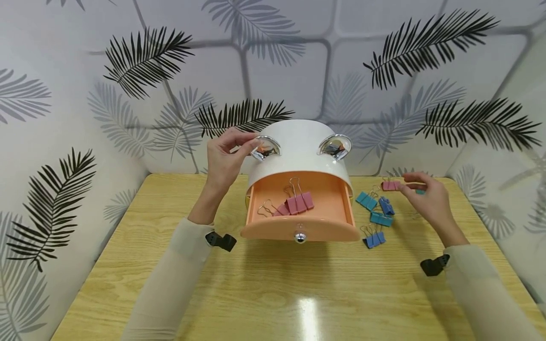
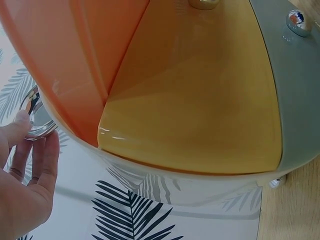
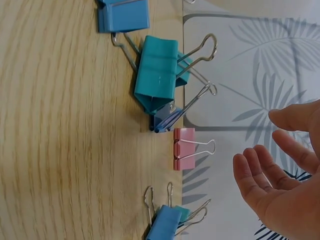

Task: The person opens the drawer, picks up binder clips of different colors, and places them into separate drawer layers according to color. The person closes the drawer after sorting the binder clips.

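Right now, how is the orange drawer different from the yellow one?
The orange drawer is pulled out, while the yellow drawer is shut. The orange drawer sits above the yellow drawer. Pink clips lie in the orange drawer; the yellow drawer's inside is hidden. Both belong to the same white cabinet.

Head view downward; wrist views nearer, right sharing clips [image 3: 156, 70].

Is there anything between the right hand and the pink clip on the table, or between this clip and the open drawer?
Nothing visible stands between the right hand and the pink clip. Towards the drawer, a teal clip lies on the table; beyond it, the drawer's right wall stands in between.
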Motion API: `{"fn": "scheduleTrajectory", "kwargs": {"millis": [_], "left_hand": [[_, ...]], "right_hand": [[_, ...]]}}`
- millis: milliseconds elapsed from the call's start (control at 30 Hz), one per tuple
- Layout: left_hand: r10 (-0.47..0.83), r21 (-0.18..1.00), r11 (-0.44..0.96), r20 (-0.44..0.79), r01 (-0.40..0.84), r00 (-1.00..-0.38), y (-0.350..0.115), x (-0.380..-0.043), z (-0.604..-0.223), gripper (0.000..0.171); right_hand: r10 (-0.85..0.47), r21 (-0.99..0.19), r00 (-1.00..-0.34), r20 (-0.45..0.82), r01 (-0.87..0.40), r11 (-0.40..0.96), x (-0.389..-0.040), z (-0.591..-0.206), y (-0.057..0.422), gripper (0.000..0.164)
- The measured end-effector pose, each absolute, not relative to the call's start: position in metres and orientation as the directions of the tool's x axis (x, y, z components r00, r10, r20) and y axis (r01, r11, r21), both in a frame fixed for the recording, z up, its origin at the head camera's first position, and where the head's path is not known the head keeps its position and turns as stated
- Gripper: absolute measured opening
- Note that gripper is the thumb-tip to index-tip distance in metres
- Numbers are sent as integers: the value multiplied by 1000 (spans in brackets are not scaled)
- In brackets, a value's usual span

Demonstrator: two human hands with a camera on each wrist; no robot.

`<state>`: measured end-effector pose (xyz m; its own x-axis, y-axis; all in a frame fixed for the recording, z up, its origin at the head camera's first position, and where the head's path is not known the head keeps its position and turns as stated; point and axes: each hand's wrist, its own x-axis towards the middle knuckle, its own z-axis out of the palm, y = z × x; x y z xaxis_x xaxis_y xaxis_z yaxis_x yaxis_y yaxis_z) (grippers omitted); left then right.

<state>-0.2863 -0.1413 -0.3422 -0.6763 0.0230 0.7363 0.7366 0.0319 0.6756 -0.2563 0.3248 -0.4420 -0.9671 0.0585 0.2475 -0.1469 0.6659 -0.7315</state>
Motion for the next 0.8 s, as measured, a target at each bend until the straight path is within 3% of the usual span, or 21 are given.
{"fn": "scheduleTrajectory", "kwargs": {"millis": [367, 800], "left_hand": [[24, 674, 28, 738, 738, -674, -141, -287, -342, 11], [12, 700, 40, 713, 713, -701, -141, -285, -342, 12]], "right_hand": [[61, -712, -968, 243, -136, 689, -280, -453, 333, 48], [64, -735, -994, 92, -24, 677, -309, -462, 331, 62]]}}
